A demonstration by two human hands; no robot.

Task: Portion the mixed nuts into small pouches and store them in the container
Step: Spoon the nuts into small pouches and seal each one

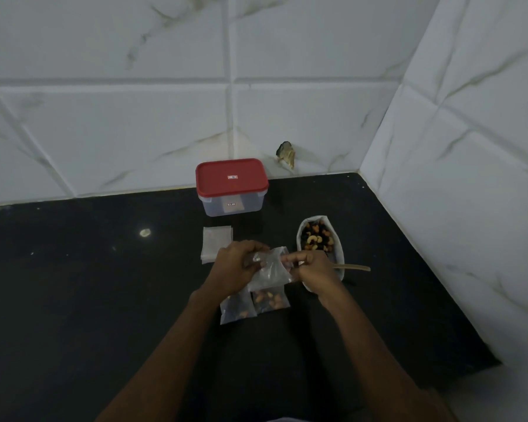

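Both forearms are reaching in from the near edge over the black tabletop. Two filled pouches are lying flat side by side just in front of the wrists: left filled pouch and right filled pouch, touching or nearly so, with nuts showing through the plastic.

Just above them the left hand is curling its fingers round the left top of a clear pouch, and the right hand is pinching that pouch's right edge. The pouch is hanging between the two hands and overlapping the tops of the filled ones; what is in it cannot be told.

A stack of empty pouches is lying flat just beyond the left hand. A white bowl holding mixed nuts is sitting beside the right hand, with a wooden spoon handle sticking out rightward over its rim.

Open room: a wide bare stretch is running to the left, and a narrower strip is lying between the bowl and the right tiled wall.

Farther back, the container is standing lidded with a red lid, near the back tiled wall where the tabletop is ending. Small red-white labels are showing on the lid and the front wall; the text is too small to read. A chipped spot is showing on the back wall.
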